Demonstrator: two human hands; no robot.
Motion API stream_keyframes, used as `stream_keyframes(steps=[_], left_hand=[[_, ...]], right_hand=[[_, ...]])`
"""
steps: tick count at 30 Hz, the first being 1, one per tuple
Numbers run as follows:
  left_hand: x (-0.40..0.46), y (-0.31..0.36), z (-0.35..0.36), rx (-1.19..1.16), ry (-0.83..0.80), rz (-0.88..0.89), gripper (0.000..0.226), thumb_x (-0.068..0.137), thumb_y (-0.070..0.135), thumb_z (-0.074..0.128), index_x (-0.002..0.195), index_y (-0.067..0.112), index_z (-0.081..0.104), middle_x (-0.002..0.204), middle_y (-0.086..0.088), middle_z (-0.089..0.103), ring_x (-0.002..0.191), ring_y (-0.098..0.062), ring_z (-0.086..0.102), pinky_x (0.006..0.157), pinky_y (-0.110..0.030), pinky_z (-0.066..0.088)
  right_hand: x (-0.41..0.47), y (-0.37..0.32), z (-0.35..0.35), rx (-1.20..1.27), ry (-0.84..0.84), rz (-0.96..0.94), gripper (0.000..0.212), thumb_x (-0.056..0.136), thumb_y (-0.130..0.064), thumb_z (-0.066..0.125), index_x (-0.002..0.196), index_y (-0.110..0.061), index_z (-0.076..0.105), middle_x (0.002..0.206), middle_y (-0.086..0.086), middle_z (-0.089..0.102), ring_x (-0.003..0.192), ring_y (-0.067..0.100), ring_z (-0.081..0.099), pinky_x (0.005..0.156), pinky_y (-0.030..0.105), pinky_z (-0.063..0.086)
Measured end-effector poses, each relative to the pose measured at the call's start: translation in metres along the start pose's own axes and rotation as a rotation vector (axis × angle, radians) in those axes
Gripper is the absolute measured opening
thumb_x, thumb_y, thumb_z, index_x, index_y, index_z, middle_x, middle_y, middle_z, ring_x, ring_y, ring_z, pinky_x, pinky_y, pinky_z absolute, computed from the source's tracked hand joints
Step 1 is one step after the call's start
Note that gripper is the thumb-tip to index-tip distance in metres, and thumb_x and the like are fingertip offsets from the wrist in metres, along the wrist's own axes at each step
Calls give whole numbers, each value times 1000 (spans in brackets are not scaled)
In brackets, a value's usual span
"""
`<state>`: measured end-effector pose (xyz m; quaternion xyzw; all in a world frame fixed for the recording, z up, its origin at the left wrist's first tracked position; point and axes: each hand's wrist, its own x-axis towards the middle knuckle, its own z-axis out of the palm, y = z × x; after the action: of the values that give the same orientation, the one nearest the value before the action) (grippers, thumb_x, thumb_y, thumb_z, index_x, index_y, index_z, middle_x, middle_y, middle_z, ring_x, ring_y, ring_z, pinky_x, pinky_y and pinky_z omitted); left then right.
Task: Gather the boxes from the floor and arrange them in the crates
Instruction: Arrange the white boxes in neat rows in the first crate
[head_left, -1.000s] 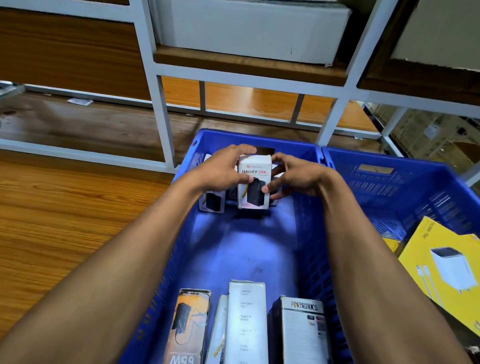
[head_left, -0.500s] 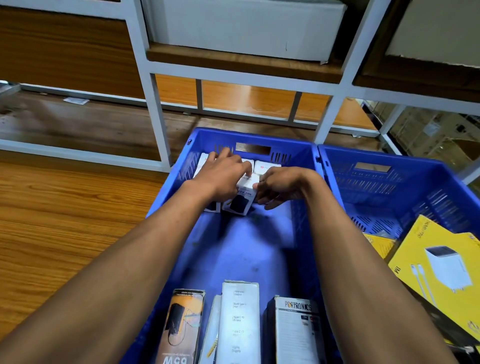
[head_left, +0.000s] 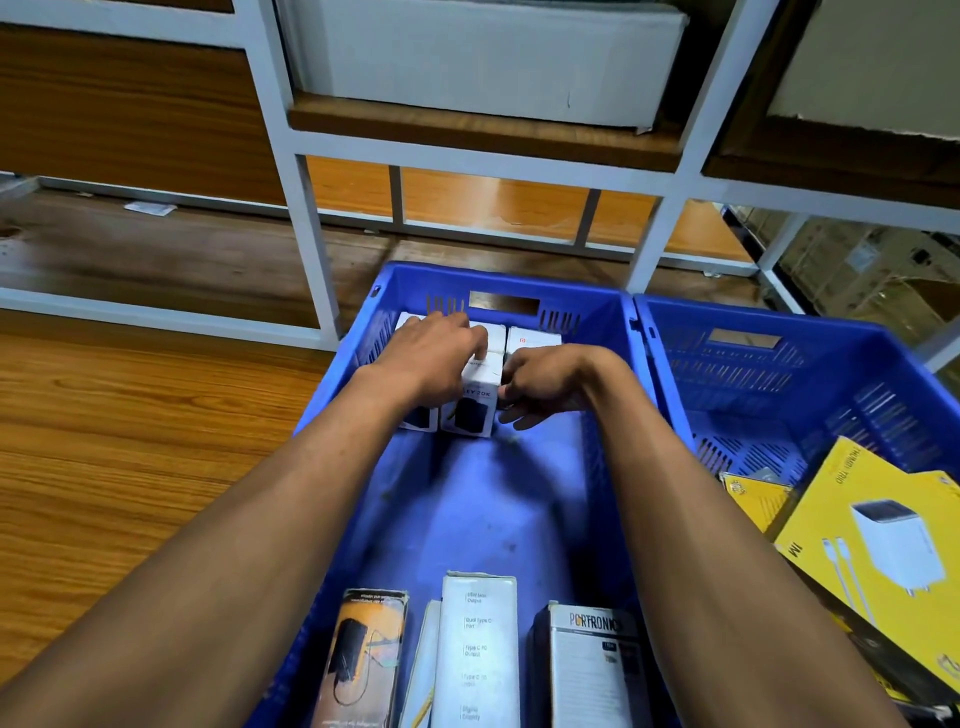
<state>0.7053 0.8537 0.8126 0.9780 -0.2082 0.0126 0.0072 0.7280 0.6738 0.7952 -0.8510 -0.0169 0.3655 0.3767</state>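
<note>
A stockroom: white metal shelving (head_left: 306, 208), blue crates (head_left: 639, 332), boxed electronics (head_left: 883, 545).

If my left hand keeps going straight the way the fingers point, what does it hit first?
Probably the white boxes standing in the back row. The left hand already lies over them, so past those it would meet the far wall of the blue crate. Depth is hard to judge here.

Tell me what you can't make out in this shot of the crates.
- Head view: white box label half covered by left hand.
- Boxes behind it mostly hidden by both hands; right hand.
- Near boxes cut off by bottom edge.
- Yellow box cut off at right edge.
</note>
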Motion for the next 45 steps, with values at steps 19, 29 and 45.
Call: stream_keyframes(steps=[19,29,45], left_hand=[[-15,20,-10,-601,-215,185,10,86,26,79,84,22,70,73,5,71,63,-9,59,62,-26,49],[-47,56,-21,-504,-1185,129,45,88,51,80,120,20,72,116,-7,77,94,-32,79,81,-42,64],[-53,74,-9,-532,-1151,16,30,95,33,72,112,9,73,102,-14,72,74,-36,70,67,-37,64]], right_hand=[[0,6,-16,-118,53,158,29,102,0,44,119,12,65,102,25,77,99,31,77,93,45,61],[-9,5,-14,-106,63,162,30,104,0,42,115,14,66,101,26,76,95,31,78,87,42,63],[-15,4,-8,-83,64,182,28,104,2,40,114,10,65,101,29,75,93,37,77,79,43,61]])
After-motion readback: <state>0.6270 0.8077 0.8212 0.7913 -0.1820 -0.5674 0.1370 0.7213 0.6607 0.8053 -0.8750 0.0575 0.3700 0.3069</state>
